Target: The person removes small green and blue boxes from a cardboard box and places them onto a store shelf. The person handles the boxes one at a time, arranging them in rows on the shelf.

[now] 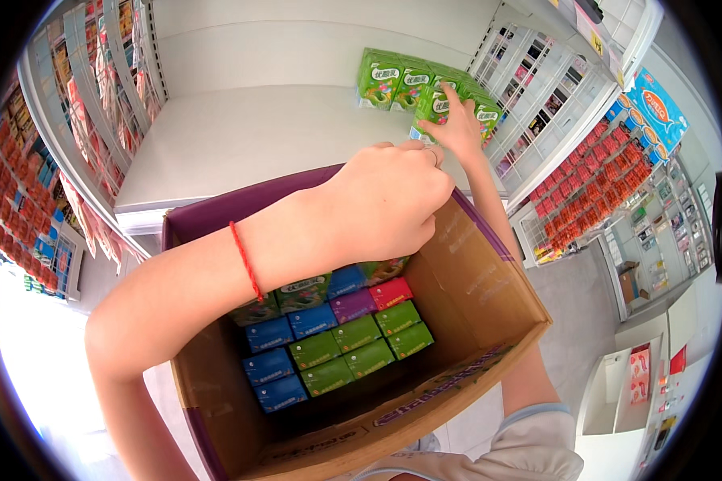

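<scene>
My right hand (460, 126) reaches over the shelf. Its thumb and fingers span a green drink carton (428, 111) in front of a block of matching green cartons (380, 81). My left arm, with a red cord bracelet, crosses over an open cardboard box (481, 288) with purple edges. At the box's far right corner my left hand (391, 201) is curled closed over the rim, its fingertips mostly hidden. Inside the box stand blue cartons (280, 391), green-topped cartons (370, 358), a purple carton (353, 305) and a red one (391, 293). My left forearm hides some others.
The white shelf board (246, 132) lies beyond the box, with a back panel behind it. Wire-grid racks hold hanging packets on the left (105, 78) and right (601, 180). A white shelf edge (601, 48) with price tags overhangs the upper right.
</scene>
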Motion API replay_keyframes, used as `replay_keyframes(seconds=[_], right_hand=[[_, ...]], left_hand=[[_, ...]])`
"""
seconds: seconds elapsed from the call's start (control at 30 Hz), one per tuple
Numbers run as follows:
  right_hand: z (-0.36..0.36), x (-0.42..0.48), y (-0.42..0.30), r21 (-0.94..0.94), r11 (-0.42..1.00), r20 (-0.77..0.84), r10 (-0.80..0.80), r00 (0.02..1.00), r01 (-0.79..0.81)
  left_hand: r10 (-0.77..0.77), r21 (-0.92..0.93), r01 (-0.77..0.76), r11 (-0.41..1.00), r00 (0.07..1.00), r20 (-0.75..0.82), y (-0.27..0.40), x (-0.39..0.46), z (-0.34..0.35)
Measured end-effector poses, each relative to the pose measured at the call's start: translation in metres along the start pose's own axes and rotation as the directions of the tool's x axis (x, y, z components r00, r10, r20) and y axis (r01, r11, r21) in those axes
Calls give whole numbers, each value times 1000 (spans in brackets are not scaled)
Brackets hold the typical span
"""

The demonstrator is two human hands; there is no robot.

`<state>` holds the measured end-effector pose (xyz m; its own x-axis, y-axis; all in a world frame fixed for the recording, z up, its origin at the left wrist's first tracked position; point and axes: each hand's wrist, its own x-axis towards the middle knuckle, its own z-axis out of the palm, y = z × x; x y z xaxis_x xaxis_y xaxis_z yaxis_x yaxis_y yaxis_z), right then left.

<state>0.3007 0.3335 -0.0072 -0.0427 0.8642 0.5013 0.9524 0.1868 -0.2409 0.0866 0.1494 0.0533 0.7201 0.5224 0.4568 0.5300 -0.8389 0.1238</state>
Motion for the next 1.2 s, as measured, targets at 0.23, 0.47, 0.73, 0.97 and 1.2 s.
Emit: replay_keyframes(seconds=[0.23, 0.47, 0.73, 0.97, 1.2], right_hand=[[16, -11, 13, -28, 992, -235, -124, 964, 121], [34, 16, 16, 18, 987, -222, -154, 963, 162], [46, 47, 32, 75, 989, -212, -111, 971, 129], [49, 61, 34, 24, 999, -162, -36, 986, 40], [59, 60, 41, -13, 991, -265, -135, 955, 136]], left_hand=[[22, -75, 7, 997, 926, 378, 2, 0, -13], [-114, 69, 93, 993, 695, 710, 10, -10, -12], [-263, 201, 169, 965, 619, 740, 6, -19, -10], [-211, 224, 63, 973, 638, 740, 12, -24, -8], [-165, 275, -52, 960, 688, 707, 5, -36, 12]])
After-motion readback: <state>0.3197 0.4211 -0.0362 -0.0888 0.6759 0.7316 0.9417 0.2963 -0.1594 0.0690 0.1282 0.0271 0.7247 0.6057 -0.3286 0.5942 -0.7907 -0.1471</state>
